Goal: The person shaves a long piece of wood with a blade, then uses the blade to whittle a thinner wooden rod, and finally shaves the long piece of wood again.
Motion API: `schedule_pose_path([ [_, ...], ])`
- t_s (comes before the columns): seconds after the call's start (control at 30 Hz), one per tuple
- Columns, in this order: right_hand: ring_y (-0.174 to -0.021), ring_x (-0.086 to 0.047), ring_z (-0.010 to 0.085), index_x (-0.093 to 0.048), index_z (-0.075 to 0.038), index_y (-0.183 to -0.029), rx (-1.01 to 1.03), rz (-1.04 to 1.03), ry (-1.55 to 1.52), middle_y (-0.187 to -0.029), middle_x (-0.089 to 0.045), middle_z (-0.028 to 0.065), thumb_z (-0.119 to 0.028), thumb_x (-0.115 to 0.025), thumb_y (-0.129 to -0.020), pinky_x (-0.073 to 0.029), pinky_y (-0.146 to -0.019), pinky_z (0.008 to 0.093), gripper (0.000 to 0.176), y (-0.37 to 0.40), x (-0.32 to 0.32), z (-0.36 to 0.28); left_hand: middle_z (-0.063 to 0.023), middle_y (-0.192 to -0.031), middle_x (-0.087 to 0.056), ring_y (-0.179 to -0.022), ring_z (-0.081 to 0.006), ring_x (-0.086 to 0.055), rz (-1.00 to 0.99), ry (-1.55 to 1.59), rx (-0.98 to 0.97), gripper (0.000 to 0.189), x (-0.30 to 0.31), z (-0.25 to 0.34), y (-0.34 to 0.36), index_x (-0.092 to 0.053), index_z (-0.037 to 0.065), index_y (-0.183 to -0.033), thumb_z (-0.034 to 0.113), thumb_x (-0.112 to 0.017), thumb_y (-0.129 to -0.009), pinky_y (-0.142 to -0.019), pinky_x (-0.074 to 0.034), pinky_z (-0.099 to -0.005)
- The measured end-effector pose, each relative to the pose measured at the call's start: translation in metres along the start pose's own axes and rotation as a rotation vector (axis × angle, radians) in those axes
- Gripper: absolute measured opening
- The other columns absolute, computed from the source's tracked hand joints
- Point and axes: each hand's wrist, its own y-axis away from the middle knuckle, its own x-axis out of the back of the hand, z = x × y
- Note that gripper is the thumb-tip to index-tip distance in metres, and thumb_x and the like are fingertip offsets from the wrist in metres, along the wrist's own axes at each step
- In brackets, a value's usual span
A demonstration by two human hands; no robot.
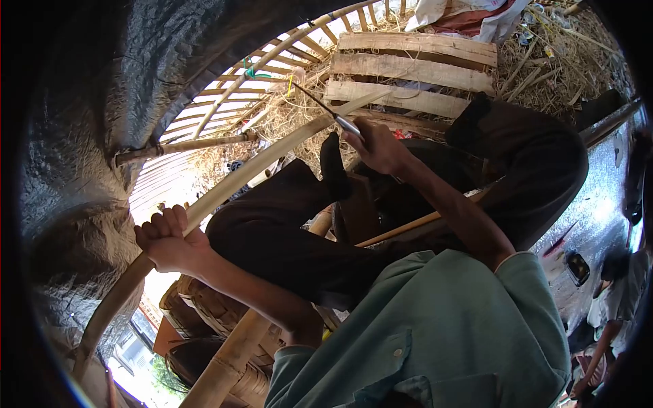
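Note:
A long pale strip, apparently split bamboo, runs diagonally from the lower left up to the slatted crate. My left hand is wrapped in a fist around its lower half. My right hand grips a knife by its shiny handle near the strip's upper end. The knife's dark, narrow blade points up and left, crossing the strip in this view. Thin slivers curl at the strip's far tip. Below the strip are my bent legs in dark trousers.
A slatted wooden crate stands ahead, with straw and shavings beside it. A bamboo railing curves at upper left near dark sheeting. Woven baskets and a thick bamboo pole lie lower left. Another person is at far right.

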Motion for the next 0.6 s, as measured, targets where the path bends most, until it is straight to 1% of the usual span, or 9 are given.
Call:
schedule_pose_path([
  [0.03,-0.058,-0.058,0.0374,-0.050,-0.001,-0.093,0.007,-0.043,0.027,-0.061,-0.055,0.0211,-0.038,-0.047,-0.092,-0.042,-0.055,0.0442,0.037,0.002,0.001,-0.007,0.0012,-0.051,-0.014,-0.041,-0.0115,-0.017,-0.033,-0.001,-0.001,0.038,0.002,0.000,-0.003,-0.017,0.016,-0.057,0.017,-0.034,-0.091,-0.040,-0.023,-0.0258],
  [0.13,-0.057,-0.057,0.0374,-0.050,0.000,-0.092,-0.019,-0.047,0.080,-0.058,-0.053,0.0198,-0.040,-0.046,-0.092,-0.042,-0.055,0.0441,0.039,0.000,-0.017,0.014,0.0013,-0.050,-0.014,-0.041,-0.0115,-0.017,-0.078,0.020,0.012,0.038,0.010,0.000,-0.005,-0.017,0.016,-0.057,0.018,-0.033,-0.091,-0.040,-0.024,-0.0261],
  [0.23,-0.059,-0.058,0.0420,-0.048,0.000,-0.093,-0.061,-0.047,0.009,-0.061,-0.056,0.0230,-0.036,-0.047,-0.091,-0.045,-0.057,0.0488,0.036,0.002,-0.014,-0.002,0.0015,-0.050,-0.015,-0.041,-0.0114,-0.017,-0.056,0.039,0.037,0.039,0.002,0.003,-0.001,-0.018,0.016,-0.056,0.018,-0.034,-0.091,-0.040,-0.024,-0.0264],
  [0.33,-0.061,-0.059,0.0375,-0.048,0.001,-0.092,0.043,-0.053,0.042,-0.062,-0.055,0.0216,-0.038,-0.047,-0.091,-0.045,-0.058,0.0452,0.039,0.010,0.005,-0.045,0.0017,-0.050,-0.016,-0.041,-0.0111,-0.016,0.008,0.031,-0.004,0.037,0.004,-0.002,-0.004,-0.020,0.016,-0.057,0.017,-0.034,-0.091,-0.039,-0.024,-0.0264],
  [0.43,-0.062,-0.060,0.0380,-0.048,0.001,-0.092,0.159,0.015,0.003,-0.064,-0.057,0.0228,-0.036,-0.049,-0.091,-0.045,-0.057,0.0457,0.037,0.016,0.008,-0.047,0.0021,-0.050,-0.016,-0.040,-0.0106,-0.016,-0.020,0.026,-0.019,0.034,0.004,-0.003,-0.004,-0.022,0.016,-0.058,0.017,-0.033,-0.091,-0.039,-0.022,-0.0263],
  [0.47,-0.062,-0.060,0.0383,-0.048,0.001,-0.092,0.050,0.002,0.067,-0.065,-0.058,0.0229,-0.036,-0.049,-0.090,-0.045,-0.057,0.0456,0.037,0.013,0.002,-0.025,0.0022,-0.050,-0.016,-0.040,-0.0104,-0.016,-0.017,-0.004,-0.030,0.034,0.005,-0.006,-0.005,-0.023,0.016,-0.059,0.016,-0.033,-0.091,-0.039,-0.022,-0.0260],
  [0.53,-0.064,-0.060,0.0390,-0.048,0.002,-0.091,-0.175,-0.034,0.200,-0.068,-0.059,0.0231,-0.035,-0.051,-0.090,-0.046,-0.057,0.0455,0.037,0.013,-0.023,0.045,0.0024,-0.050,-0.016,-0.040,-0.0101,-0.016,-0.003,-0.073,-0.044,0.032,0.011,-0.011,-0.005,-0.023,0.015,-0.060,0.016,-0.032,-0.091,-0.039,-0.021,-0.0256],
  [0.57,-0.064,-0.061,0.0389,-0.049,0.002,-0.092,-0.176,0.001,0.206,-0.068,-0.060,0.0229,-0.035,-0.050,-0.090,-0.046,-0.058,0.0454,0.037,0.022,-0.027,0.054,0.0025,-0.050,-0.016,-0.040,-0.0099,-0.016,0.003,-0.010,-0.042,0.031,0.009,-0.003,-0.003,-0.024,0.016,-0.060,0.012,-0.033,-0.089,-0.040,-0.020,-0.0253],
  [0.6,-0.065,-0.061,0.0388,-0.050,0.002,-0.092,-0.127,0.044,0.256,-0.069,-0.060,0.0227,-0.035,-0.050,-0.090,-0.046,-0.058,0.0453,0.038,0.010,-0.010,0.060,0.0021,-0.051,-0.015,-0.041,-0.0101,-0.016,0.012,0.048,-0.061,0.030,-0.003,-0.011,-0.004,-0.023,0.016,-0.060,0.011,-0.033,-0.088,-0.040,-0.019,-0.0255],
])
